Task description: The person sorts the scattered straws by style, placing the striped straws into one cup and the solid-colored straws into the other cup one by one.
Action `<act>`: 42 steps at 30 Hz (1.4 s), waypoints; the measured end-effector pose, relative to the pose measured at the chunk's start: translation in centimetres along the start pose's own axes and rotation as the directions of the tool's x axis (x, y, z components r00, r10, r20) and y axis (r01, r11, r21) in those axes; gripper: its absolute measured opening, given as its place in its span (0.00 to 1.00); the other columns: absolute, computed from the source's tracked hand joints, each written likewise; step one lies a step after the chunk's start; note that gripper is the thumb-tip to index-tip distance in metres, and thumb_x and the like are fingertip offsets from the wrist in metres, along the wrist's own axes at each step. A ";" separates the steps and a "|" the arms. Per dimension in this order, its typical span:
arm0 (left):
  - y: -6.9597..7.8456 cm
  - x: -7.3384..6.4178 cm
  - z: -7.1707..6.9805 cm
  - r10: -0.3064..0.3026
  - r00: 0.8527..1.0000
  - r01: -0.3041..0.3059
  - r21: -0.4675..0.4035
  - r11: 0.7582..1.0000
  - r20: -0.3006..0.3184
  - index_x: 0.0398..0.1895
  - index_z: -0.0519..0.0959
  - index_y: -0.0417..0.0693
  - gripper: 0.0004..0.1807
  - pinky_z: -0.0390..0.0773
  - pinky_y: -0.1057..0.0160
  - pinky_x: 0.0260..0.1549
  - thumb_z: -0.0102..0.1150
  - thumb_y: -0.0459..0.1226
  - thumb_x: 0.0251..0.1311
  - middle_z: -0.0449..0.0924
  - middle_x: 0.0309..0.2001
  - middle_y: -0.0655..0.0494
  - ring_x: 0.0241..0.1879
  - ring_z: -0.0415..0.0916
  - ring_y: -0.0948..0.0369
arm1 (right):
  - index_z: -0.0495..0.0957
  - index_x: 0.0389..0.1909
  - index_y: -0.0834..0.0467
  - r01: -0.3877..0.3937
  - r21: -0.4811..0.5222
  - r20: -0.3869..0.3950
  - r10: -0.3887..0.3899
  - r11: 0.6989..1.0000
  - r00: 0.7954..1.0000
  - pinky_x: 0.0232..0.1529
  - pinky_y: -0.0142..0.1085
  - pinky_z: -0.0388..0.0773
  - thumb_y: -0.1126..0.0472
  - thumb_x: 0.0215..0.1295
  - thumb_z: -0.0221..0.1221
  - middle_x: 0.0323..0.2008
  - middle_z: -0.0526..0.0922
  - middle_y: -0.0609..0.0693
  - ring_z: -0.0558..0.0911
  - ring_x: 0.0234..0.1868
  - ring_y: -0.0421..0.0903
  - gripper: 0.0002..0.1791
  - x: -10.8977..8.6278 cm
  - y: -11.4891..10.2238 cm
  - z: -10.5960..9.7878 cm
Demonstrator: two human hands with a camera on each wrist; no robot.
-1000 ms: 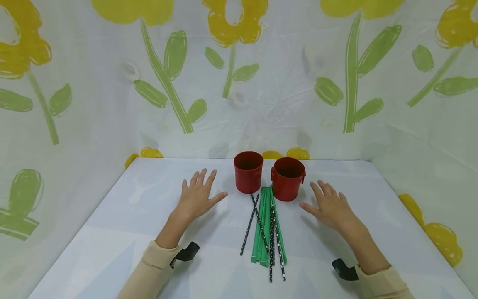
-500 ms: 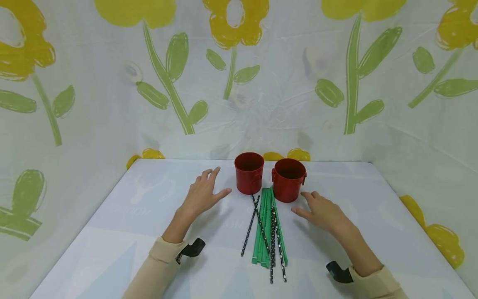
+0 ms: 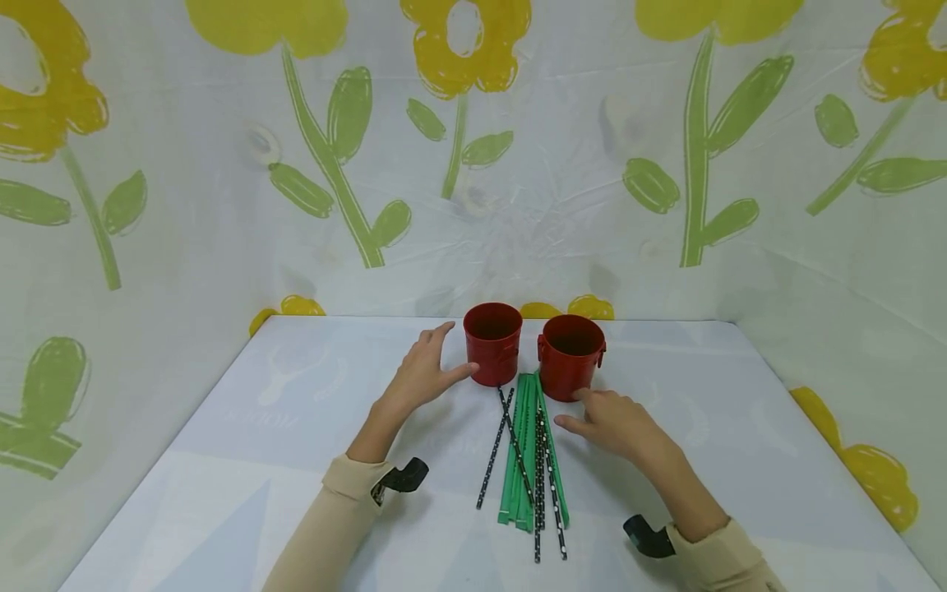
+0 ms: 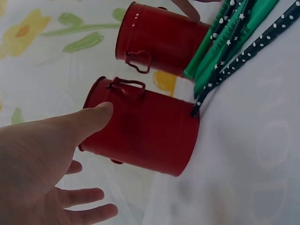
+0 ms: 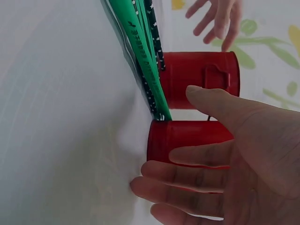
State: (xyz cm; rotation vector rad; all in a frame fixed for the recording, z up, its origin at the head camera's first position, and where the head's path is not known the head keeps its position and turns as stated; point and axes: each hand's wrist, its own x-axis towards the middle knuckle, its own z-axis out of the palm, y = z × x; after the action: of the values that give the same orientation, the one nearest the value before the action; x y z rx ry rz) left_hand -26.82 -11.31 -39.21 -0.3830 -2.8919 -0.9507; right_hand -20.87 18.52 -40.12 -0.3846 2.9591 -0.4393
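Two small red metal buckets with side handles stand upright at the back of the table. My left hand point(image 3: 425, 374) hovers beside the left bucket point(image 3: 491, 349), fingers spread and thumb toward its wall. My right hand point(image 3: 617, 421) is low in front of the right bucket point(image 3: 570, 366), its fingers loosely extended and nothing in them. In the right wrist view its fingers overlap the nearer bucket point(image 5: 187, 136). Between the hands lie several green paper-wrapped straws point(image 3: 524, 444) and several black straws with white specks point(image 3: 494, 448), their far ends near the buckets.
The pale tabletop point(image 3: 244, 460) meets a curtain point(image 3: 555, 164) printed with flowers just behind the buckets. Black camera mounts on the left wrist point(image 3: 407, 475) and right wrist point(image 3: 647, 538) jut inward over the table.
Both hands have moved inward: the left to the right toward the left bucket, the right leftward and nearer the straws. Buckets and straws keep their places.
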 end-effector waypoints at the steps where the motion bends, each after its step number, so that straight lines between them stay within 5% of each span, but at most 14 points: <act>1: 0.0 0.1 0.1 -0.001 1.000 0.001 -0.010 1.000 0.002 0.76 0.55 0.52 0.48 0.76 0.40 0.58 0.64 0.57 0.57 0.62 0.71 0.42 0.67 0.66 0.46 | 0.77 0.55 0.61 0.001 -0.002 0.000 -0.001 1.000 1.000 0.26 0.33 0.74 0.42 0.62 0.62 0.26 0.77 0.48 0.73 0.26 0.43 0.30 0.0 -0.1 0.0; 15: 0.1 2.3 1.4 0.079 0.997 -0.082 -0.228 0.970 -0.021 0.75 0.55 0.52 0.47 0.80 0.46 0.53 0.66 0.54 0.56 0.66 0.67 0.44 0.65 0.68 0.43 | 0.81 0.49 0.59 0.022 0.030 0.013 -0.022 0.999 1.000 0.29 0.34 0.78 0.46 0.60 0.66 0.29 0.83 0.48 0.76 0.30 0.44 0.23 1.1 -1.5 0.4; 24: 0.1 3.5 2.3 0.068 0.997 -0.072 -0.304 0.950 -0.023 0.75 0.54 0.51 0.50 0.80 0.48 0.53 0.69 0.53 0.53 0.67 0.67 0.47 0.63 0.69 0.46 | 0.82 0.49 0.61 0.030 0.057 0.041 -0.033 0.998 0.999 0.31 0.34 0.82 0.48 0.58 0.68 0.33 0.85 0.51 0.77 0.26 0.42 0.24 1.8 -2.0 0.5; 30: 0.1 4.0 2.5 0.059 0.998 -0.062 -0.327 0.943 -0.019 0.75 0.54 0.52 0.52 0.79 0.47 0.56 0.71 0.54 0.51 0.66 0.67 0.49 0.64 0.67 0.48 | 0.81 0.50 0.61 0.004 0.128 0.084 -0.015 0.992 0.996 0.28 0.32 0.80 0.51 0.58 0.68 0.28 0.82 0.49 0.77 0.20 0.41 0.23 1.9 -2.4 0.6; 42: 0.2 4.5 2.6 0.048 0.999 -0.039 -0.392 0.919 0.012 0.76 0.52 0.54 0.54 0.76 0.47 0.60 0.72 0.52 0.50 0.61 0.71 0.53 0.67 0.66 0.49 | 0.80 0.52 0.60 -0.076 0.230 0.121 0.049 0.970 0.991 0.23 0.31 0.82 0.55 0.57 0.70 0.35 0.85 0.54 0.81 0.18 0.42 0.23 2.3 -2.7 0.9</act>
State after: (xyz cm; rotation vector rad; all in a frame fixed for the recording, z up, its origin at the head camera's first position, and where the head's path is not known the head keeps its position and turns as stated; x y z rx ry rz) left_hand -31.13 -8.63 -40.54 -0.4812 -2.6835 -1.5297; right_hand -22.27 15.12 -40.40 -0.2784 2.7588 -0.7232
